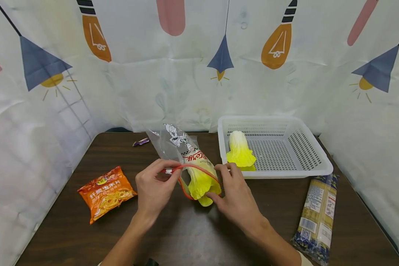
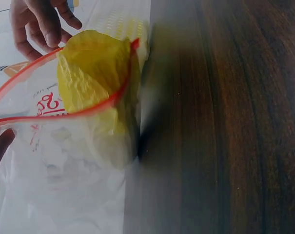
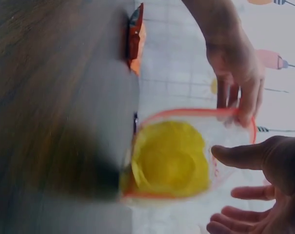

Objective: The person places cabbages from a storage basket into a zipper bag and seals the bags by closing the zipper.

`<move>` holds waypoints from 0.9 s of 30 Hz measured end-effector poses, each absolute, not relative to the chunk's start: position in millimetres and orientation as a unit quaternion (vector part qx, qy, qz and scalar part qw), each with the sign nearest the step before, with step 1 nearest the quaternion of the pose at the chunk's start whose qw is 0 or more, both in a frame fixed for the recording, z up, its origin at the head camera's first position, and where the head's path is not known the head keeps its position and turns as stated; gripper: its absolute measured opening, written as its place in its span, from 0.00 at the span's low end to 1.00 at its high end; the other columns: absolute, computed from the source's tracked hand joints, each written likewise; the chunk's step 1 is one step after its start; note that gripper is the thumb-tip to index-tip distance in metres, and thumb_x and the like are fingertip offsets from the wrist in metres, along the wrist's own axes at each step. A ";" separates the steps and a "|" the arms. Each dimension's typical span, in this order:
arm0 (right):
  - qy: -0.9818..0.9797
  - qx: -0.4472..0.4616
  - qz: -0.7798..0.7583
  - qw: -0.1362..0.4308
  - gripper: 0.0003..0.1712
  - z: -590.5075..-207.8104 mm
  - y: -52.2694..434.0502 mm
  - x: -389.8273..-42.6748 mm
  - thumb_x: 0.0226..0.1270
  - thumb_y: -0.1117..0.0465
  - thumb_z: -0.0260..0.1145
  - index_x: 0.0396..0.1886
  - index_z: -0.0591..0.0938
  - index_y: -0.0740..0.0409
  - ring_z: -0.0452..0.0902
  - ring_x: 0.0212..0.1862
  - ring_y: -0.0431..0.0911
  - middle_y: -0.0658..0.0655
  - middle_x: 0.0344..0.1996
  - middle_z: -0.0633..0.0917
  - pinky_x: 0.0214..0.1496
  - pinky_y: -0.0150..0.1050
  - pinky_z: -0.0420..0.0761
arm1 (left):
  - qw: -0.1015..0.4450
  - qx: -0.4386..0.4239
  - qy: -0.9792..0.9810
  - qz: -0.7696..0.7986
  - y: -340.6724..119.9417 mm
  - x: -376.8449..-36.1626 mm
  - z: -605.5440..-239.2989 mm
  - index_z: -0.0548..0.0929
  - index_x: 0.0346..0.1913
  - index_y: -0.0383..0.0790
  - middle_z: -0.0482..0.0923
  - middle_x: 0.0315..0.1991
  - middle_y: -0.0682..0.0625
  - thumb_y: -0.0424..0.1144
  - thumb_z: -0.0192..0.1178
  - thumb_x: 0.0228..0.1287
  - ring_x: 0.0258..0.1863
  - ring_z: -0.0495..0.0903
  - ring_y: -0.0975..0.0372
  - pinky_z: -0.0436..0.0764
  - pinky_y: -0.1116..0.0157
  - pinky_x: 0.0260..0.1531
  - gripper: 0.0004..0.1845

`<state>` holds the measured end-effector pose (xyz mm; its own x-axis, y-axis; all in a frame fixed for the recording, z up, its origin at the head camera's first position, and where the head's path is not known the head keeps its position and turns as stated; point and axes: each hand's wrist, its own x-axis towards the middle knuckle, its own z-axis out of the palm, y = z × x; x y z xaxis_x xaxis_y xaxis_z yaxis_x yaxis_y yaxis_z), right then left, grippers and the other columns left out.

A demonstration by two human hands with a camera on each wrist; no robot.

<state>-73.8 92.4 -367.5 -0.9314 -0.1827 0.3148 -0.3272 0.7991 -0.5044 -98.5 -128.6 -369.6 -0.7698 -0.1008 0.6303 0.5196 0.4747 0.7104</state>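
Observation:
My left hand [image 1: 156, 184] pinches the red zip edge of a clear plastic zip bag [image 1: 167, 142], near its white slider. The bag lies on the table with its mouth open towards me. Inside is a yellow-and-white Chinese cabbage [image 1: 199, 181], its frilly leaf end at the mouth. My right hand [image 1: 236, 195] is at the right side of the mouth, with its thumb tip beside the leaves. In the right wrist view the fingers of the right hand [image 3: 274, 195] are spread, apart from the bag, and the thumb stretches over the bag's rim.
A white basket [image 1: 286, 174] at the back right holds another yellow-and-white cabbage [image 1: 241, 149]. An orange snack packet [image 1: 108, 192] lies at the left, and a long noodle-like packet [image 1: 317, 218] at the right. A small purple-wrapped piece [image 1: 141, 142] sits near the back edge.

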 end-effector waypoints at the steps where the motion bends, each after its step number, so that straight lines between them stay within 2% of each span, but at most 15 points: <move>1: -0.940 0.137 0.289 0.124 0.43 -366.5 94.7 -73.6 0.47 0.57 0.88 0.62 0.75 0.55 0.76 0.53 0.53 0.57 0.53 0.75 0.51 0.47 0.87 | 0.312 -0.132 -0.801 -0.494 -128.5 -98.5 -369.9 0.93 0.39 0.49 0.88 0.35 0.57 0.31 0.77 0.58 0.30 0.86 0.66 0.85 0.78 0.30 0.10; 4: -0.940 0.134 0.290 0.120 0.41 -363.9 102.5 -74.7 0.49 0.59 0.87 0.62 0.76 0.56 0.78 0.53 0.54 0.59 0.53 0.77 0.54 0.49 0.86 | 0.308 -0.134 -0.804 -0.491 -128.3 -98.1 -370.6 0.92 0.39 0.49 0.88 0.34 0.57 0.31 0.77 0.58 0.31 0.86 0.66 0.85 0.78 0.30 0.10; 12: -0.939 0.122 0.299 0.121 0.34 -353.3 126.6 -85.9 0.56 0.59 0.83 0.60 0.77 0.60 0.81 0.53 0.55 0.62 0.52 0.81 0.53 0.50 0.85 | 0.293 -0.138 -0.808 -0.492 -127.3 -96.8 -372.4 0.92 0.40 0.48 0.88 0.35 0.58 0.30 0.76 0.58 0.31 0.86 0.66 0.85 0.77 0.31 0.10; 15: -0.941 0.110 0.302 0.108 0.32 -346.2 132.6 -91.3 0.59 0.58 0.81 0.60 0.77 0.59 0.82 0.54 0.56 0.62 0.51 0.82 0.53 0.52 0.85 | 0.288 -0.139 -0.810 -0.491 -128.0 -96.7 -373.9 0.92 0.40 0.49 0.88 0.35 0.58 0.30 0.76 0.58 0.32 0.86 0.66 0.86 0.76 0.31 0.11; 21: -0.948 0.091 0.296 0.074 0.28 -326.4 145.4 -103.1 0.64 0.58 0.76 0.61 0.77 0.59 0.84 0.48 0.55 0.61 0.50 0.84 0.48 0.52 0.87 | 0.282 -0.139 -0.814 -0.488 -128.5 -96.2 -374.9 0.92 0.40 0.49 0.88 0.35 0.59 0.30 0.76 0.58 0.32 0.86 0.66 0.86 0.76 0.31 0.10; 27: -0.954 0.099 0.277 0.049 0.24 -312.7 161.2 -124.3 0.67 0.57 0.74 0.59 0.79 0.59 0.85 0.47 0.55 0.62 0.48 0.86 0.47 0.52 0.88 | 0.283 -0.141 -0.818 -0.481 -129.5 -96.7 -375.3 0.92 0.39 0.48 0.88 0.35 0.59 0.30 0.76 0.58 0.31 0.86 0.66 0.86 0.76 0.31 0.10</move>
<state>-124.3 161.2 -312.7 -0.9755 -0.1627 0.1483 -0.2169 0.8263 -0.5199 -96.7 -129.5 -375.3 -0.8005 -0.0417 0.5978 0.5021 0.4980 0.7070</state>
